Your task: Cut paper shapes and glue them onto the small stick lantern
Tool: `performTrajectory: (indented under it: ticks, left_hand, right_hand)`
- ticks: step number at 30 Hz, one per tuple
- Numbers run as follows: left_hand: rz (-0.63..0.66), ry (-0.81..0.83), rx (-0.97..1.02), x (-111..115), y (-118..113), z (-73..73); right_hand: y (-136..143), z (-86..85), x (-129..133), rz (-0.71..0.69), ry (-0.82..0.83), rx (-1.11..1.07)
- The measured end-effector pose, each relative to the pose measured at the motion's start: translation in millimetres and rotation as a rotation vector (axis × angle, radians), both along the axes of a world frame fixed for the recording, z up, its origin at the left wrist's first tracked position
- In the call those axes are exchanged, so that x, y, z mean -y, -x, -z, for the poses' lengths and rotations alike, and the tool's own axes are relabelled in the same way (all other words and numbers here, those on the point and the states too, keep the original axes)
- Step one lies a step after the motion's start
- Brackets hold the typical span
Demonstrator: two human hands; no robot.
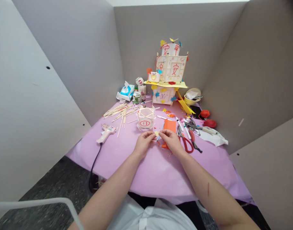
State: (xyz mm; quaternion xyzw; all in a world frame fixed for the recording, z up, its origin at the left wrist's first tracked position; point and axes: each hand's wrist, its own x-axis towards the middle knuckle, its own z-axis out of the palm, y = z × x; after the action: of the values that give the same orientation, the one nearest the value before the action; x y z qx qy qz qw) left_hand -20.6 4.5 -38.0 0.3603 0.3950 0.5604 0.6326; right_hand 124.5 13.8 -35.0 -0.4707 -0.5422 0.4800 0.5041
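pale yellow cutout (157,133), orange paper (169,125), lilac tablecloth (158,179), red-handled scissors (182,137)

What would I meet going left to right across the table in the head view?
Glue gun → left hand → yellow cutout → right hand → red-handled scissors → red yarn.

Grey partitions (141,32) stand around a lilac-covered table (160,179) — dark, speckled floor (65,185) at lower left.

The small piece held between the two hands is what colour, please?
The piece is pale yellow, best seen in the head view.
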Motion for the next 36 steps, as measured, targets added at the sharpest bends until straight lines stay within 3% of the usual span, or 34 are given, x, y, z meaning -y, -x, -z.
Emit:
performTrajectory:
  ticks: [9, 18, 24, 27, 30, 36]
  left_hand:
    - [0.049, 0.079, 0.125, 1.8, 2.2, -6.0]
    - [0.115, 0.106, 0.155, 1.2, 3.8, -2.8]
    - [0.015, 0.050, 0.099, 1.8, 0.5, -2.9]
    - [-0.060, -0.031, -0.005, 2.1, -2.5, -1.1]
    - [-0.043, -0.075, -0.071, 2.4, -6.1, 4.0]
    - [0.079, -0.039, 0.104, 5.8, -12.2, 7.2]
  right_hand:
    - [0.0, -1.2, 0.9, -0.005, -0.079, 0.063]
    - [1.3, -1.4, 2.8, 0.020, -0.116, 0.121]
    - [1.0, -4.0, 4.3, 0.089, -0.148, 0.138]
    - [0.8, -6.3, 7.5, 0.197, -0.264, 0.252]
    - [2.1, -5.6, 10.5, 0.254, -0.419, 0.416]
    - [5.3, 2.2, 11.6, 0.208, -0.520, 0.573]
